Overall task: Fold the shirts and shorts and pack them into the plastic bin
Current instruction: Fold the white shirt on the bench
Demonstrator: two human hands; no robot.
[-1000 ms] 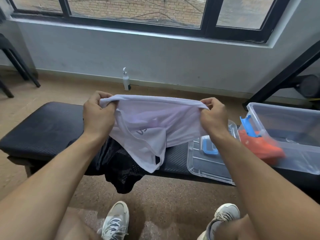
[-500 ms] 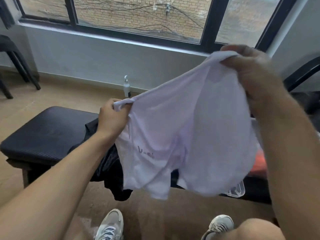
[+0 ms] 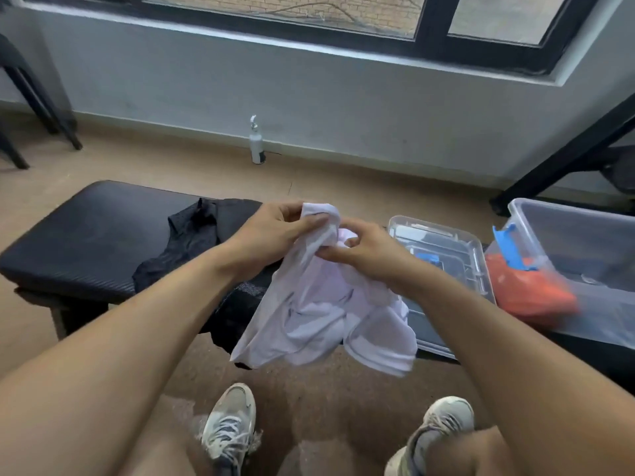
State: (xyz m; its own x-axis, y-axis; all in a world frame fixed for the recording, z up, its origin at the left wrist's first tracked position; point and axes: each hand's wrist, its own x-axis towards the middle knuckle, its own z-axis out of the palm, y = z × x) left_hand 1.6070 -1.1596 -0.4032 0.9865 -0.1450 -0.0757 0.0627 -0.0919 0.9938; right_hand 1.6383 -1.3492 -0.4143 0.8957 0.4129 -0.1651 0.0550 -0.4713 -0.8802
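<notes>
A white shirt (image 3: 323, 314) hangs bunched in front of the black bench (image 3: 86, 235). My left hand (image 3: 271, 231) grips its top edge, and my right hand (image 3: 367, 252) pinches the cloth right beside it, the two hands almost touching. Under the shirt a black mesh garment (image 3: 192, 242) lies crumpled on the bench and droops over its front edge. At the right stands the clear plastic bin (image 3: 584, 235) with an orange garment (image 3: 525, 286) inside and a blue latch on its rim.
The bin's clear lid (image 3: 443, 242) lies flat on the bench between the shirt and the bin. A white pump bottle (image 3: 256, 142) stands on the floor by the wall. Black chair legs (image 3: 31, 97) are at far left, a black metal frame (image 3: 567, 156) at far right. My shoes are below.
My right hand has come down from high up and in toward my left hand. The shirt, spread wide before, now hangs gathered between the two hands.
</notes>
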